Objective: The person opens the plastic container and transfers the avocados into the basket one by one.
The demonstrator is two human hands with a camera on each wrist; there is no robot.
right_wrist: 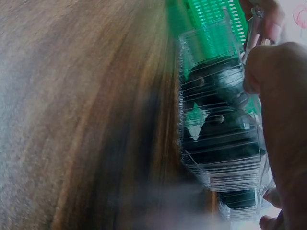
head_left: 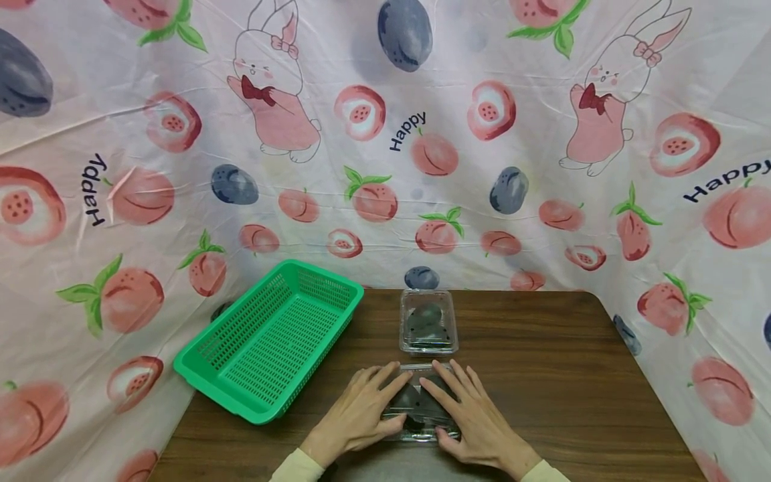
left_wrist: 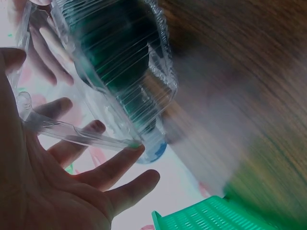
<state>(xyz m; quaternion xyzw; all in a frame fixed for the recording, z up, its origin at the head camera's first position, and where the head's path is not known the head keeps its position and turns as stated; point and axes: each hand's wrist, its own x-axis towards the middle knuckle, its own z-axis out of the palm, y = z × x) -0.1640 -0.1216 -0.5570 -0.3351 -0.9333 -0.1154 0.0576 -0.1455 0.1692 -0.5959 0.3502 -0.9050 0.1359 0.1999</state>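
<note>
A clear plastic clamshell box [head_left: 417, 402] with dark, greenish-black contents lies at the front of the table. My left hand [head_left: 361, 410] spreads its fingers over the box's left side, while my right hand [head_left: 478, 418] does likewise on the right. In the left wrist view, the straight fingers of the left hand [left_wrist: 96, 187] touch the edge of the raised-looking lid rim [left_wrist: 72, 132]. Seen from the right wrist, the thumb of the right hand [right_wrist: 283, 110] lies against the box [right_wrist: 218, 139]. Whether the lid is fully closed cannot be made out.
Behind the front box stands a second clear box [head_left: 429, 321] with similar dark contents. A green perforated plastic basket [head_left: 271, 407] sits at the left of the brown wooden table [head_left: 560, 375]. A printed cloth [head_left: 373, 154] hangs around the table's back and sides.
</note>
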